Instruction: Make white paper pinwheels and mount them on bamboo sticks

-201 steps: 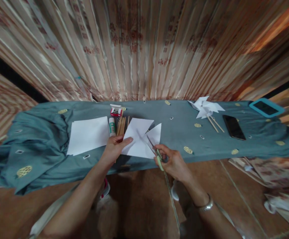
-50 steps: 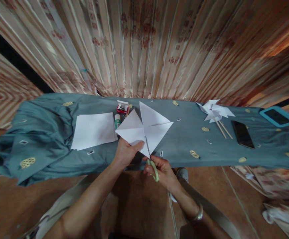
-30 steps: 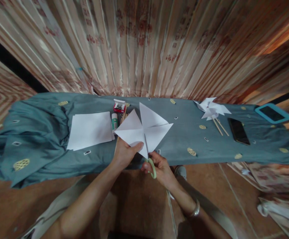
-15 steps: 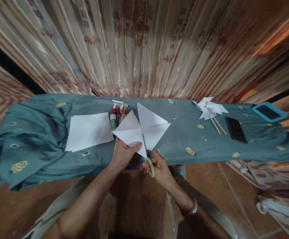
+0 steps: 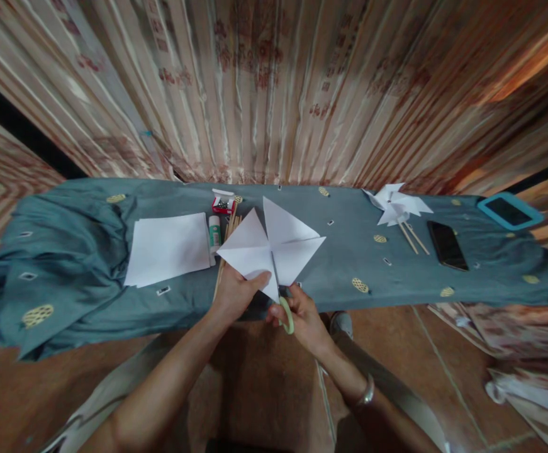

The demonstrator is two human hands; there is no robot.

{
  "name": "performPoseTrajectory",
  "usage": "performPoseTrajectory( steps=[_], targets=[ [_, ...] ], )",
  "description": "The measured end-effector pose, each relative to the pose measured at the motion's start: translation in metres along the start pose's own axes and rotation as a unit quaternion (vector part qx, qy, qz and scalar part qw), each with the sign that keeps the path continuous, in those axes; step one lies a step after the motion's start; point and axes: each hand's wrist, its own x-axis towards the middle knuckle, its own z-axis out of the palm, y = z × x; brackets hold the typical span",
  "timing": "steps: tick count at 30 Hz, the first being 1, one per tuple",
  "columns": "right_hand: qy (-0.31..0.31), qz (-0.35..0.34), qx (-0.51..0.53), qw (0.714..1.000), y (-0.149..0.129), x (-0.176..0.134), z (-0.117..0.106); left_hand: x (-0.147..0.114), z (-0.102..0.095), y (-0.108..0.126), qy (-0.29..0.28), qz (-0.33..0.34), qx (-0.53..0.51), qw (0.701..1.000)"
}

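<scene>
In the head view, the person's left hand [image 5: 238,292] pinches the paper [image 5: 285,255], thumb on top and the other fingers hidden beneath, while the right hand [image 5: 304,318] is closed round the green handles of the scissors [image 5: 287,316]. The paper sits mid-bench [image 5: 335,277] like a diamond, slit toward twelve and three o'clock; the blades run in from its six o'clock corner toward the middle. The step in hand looks like cutting that slit, and the next move seems to call for holding the sheet steady and stopping short of the centre. Room is tight at six o'clock, where that corner comes near the bench's front edge. At nine o'clock the glue stick [image 5: 214,234] and paper stack [image 5: 167,250] crowd the left hand, with sticks [image 5: 231,228] just beside it. Toward three o'clock, cloth lies open before the pinwheels [image 5: 396,206] and phone [image 5: 447,245].
</scene>
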Motion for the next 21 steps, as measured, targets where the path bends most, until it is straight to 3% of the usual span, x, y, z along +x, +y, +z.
performPoseTrajectory(
  steps=[21],
  targets=[
    [0.012, 0.013, 0.003, 1.000, -0.0002, -0.0006, 0.0005, -0.0008, 0.0007, 0.0062, 0.005, -0.010, -0.023, 1.000]
  ],
)
